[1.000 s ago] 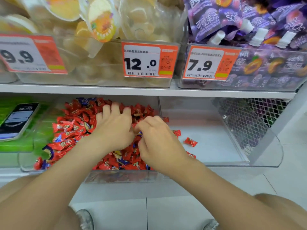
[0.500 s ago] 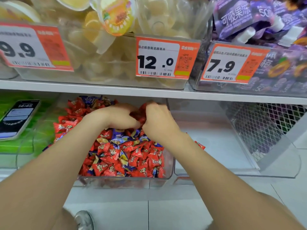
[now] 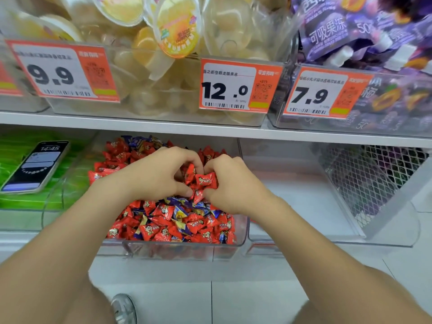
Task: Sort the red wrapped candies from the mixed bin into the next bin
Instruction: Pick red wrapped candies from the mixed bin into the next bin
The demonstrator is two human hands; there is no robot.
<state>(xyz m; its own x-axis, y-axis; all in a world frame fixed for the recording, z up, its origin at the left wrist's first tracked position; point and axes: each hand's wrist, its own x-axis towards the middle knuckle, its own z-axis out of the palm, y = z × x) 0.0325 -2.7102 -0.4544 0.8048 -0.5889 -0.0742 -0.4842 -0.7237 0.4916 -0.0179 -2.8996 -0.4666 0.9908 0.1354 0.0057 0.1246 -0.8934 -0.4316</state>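
Note:
A clear mixed bin [image 3: 184, 250] on the lower shelf holds a heap of red wrapped candies [image 3: 149, 230] mixed with blue and purple ones [image 3: 181, 212]. My left hand [image 3: 152, 176] and my right hand [image 3: 230, 183] are both over the middle of the heap, fingers curled toward each other. Between them they grip a clump of red candies [image 3: 205, 180]. To the right stands the neighbouring clear bin [image 3: 327, 242]; its visible floor is bare, and my right arm hides part of it.
A phone [image 3: 35, 167] lies on green packets in the bin at the left. A white mesh divider [image 3: 364, 188] stands at the right bin's far side. The upper shelf carries jelly cups, purple pouches and price tags 9.9, 12.0 [image 3: 238, 86] and 7.9.
Both hands went from lying on the heap to curling together and gathering red candies. The loose red candies seen in the right bin earlier are out of sight behind my arm.

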